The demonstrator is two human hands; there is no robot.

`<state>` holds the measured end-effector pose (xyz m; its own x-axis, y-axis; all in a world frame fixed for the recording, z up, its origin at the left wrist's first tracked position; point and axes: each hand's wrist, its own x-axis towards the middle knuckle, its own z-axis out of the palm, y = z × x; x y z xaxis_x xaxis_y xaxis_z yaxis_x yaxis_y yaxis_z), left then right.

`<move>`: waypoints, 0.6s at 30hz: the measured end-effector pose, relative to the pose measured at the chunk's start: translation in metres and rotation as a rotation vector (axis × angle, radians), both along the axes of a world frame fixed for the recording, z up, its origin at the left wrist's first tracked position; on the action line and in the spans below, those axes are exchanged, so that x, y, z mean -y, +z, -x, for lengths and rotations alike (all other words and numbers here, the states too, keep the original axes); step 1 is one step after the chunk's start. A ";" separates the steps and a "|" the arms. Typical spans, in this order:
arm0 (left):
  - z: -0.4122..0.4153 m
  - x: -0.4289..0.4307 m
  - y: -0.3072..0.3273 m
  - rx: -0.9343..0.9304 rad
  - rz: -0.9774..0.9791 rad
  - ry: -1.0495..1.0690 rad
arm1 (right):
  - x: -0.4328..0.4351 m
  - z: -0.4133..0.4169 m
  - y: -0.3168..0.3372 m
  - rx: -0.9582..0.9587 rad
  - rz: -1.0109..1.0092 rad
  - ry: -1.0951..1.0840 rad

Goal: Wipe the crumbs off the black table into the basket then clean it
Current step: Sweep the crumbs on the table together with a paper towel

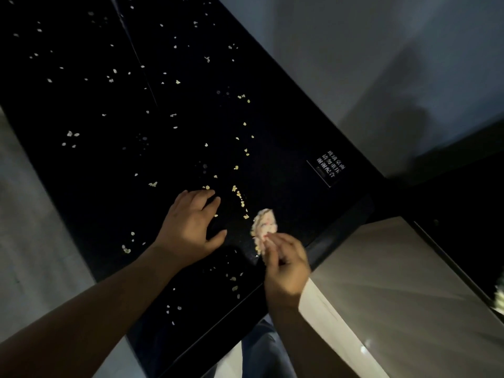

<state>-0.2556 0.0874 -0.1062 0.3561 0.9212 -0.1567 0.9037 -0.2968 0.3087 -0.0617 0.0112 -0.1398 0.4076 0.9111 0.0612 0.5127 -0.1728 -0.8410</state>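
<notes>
Down at the near corner of the black table (272, 118), both hands are at work, and by the look of it the job has barely begun. Crumbs (240, 196) lie scattered over nearly the whole top, thin at the far end and thicker close by, with one short curved line of them between the hands that may be a first gathering. No stretch looks properly wiped, so I judge the sweeping into the basket and the cleaning both remain to do. The basket itself I cannot find anywhere in view.

The left hand (191, 223) rests on the surface, fingers spread and lightly bent, holding nothing. The right hand (286, 266) pinches a crumpled wipe (264, 226) at its near end, the wad low over the tabletop. Whether it is cloth or paper I cannot tell; it is pale, rumpled, flecked with colour.

The top is glossy, dark and hard-edged, with a white printed label (330, 170) near its right side. The crumbs are pale, flat flakes. A smooth beige panel (395, 282) sits just beside the corner.
</notes>
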 end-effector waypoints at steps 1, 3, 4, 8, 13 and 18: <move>0.001 0.000 0.002 0.008 0.008 0.007 | 0.002 0.011 0.002 -0.045 0.017 0.036; 0.006 0.000 0.007 0.055 0.021 0.044 | -0.001 0.017 0.010 -0.156 0.023 0.044; 0.009 0.002 0.010 0.091 0.029 0.067 | -0.004 0.012 0.015 -0.187 0.011 0.012; 0.029 0.021 0.016 0.159 0.040 0.076 | -0.009 -0.024 0.031 -0.152 -0.032 -0.108; 0.051 0.049 0.022 0.107 0.036 0.188 | 0.011 -0.013 0.012 0.027 0.039 -0.059; 0.071 0.069 0.013 0.026 0.069 0.166 | 0.022 0.041 0.007 -0.029 0.063 0.072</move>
<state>-0.3266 0.0180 -0.0930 0.2045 0.9551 -0.2145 0.9298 -0.1211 0.3476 -0.1028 -0.0109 -0.1330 0.3413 0.9399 -0.0076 0.5017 -0.1890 -0.8441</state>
